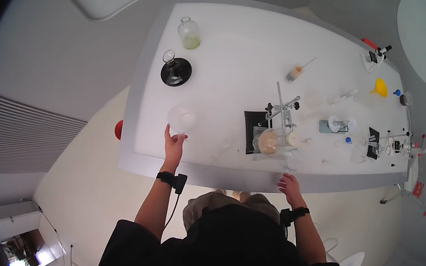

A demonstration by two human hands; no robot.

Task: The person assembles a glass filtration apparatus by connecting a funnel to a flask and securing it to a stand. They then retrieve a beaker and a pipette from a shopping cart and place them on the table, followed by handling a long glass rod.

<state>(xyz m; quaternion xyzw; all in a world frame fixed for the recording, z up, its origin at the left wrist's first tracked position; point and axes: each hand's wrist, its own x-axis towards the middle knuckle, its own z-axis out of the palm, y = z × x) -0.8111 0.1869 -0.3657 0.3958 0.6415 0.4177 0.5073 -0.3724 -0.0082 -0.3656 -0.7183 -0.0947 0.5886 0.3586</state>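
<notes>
Left hand (174, 140) at near edge of clear round glassware (181, 117), left side of table (228, 54); pinching or touching, can't tell | right hand (288, 184) empty, loosely spread | best: 2-hand support, level

This view comes from the left of two wide fisheye cameras worn side by side on the head. It looks steeply down past a black shirt (231, 243) onto the tabletop (223, 53), far enough off to take in all its edges, plus floor (84, 170) and grey wall (113, 28) around. The left hand (174, 143) and right hand (289, 185) look small, near the tabletop's near edge. Straight lines bow toward the rim.
</notes>
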